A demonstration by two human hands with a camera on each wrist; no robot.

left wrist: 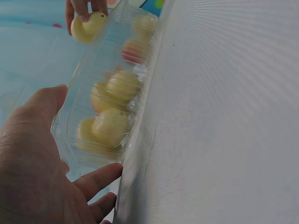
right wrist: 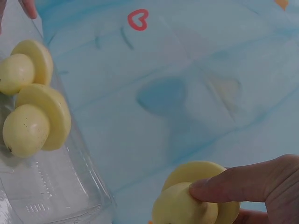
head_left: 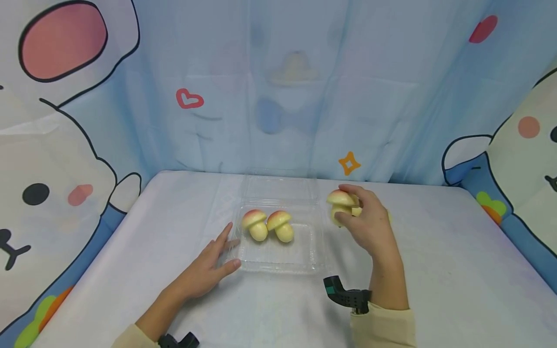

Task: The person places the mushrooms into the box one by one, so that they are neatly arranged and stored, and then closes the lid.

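Toy mushroom (head_left: pixel 341 203) in right hand (head_left: pixel 370 224) fingers (left hand (head_left: pixel 209 268) against clear tray (head_left: pixel 278 261))

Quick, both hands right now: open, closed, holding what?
Left hand: open, fingers straight against the clear plastic container.
Right hand: closed, gripping a toy mushroom beside the container.

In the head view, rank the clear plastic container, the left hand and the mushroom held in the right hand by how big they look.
1. Clear plastic container, largest.
2. Left hand, flat beside the container.
3. Held mushroom, smallest, partly hidden by the right hand, so its full size is unsure.
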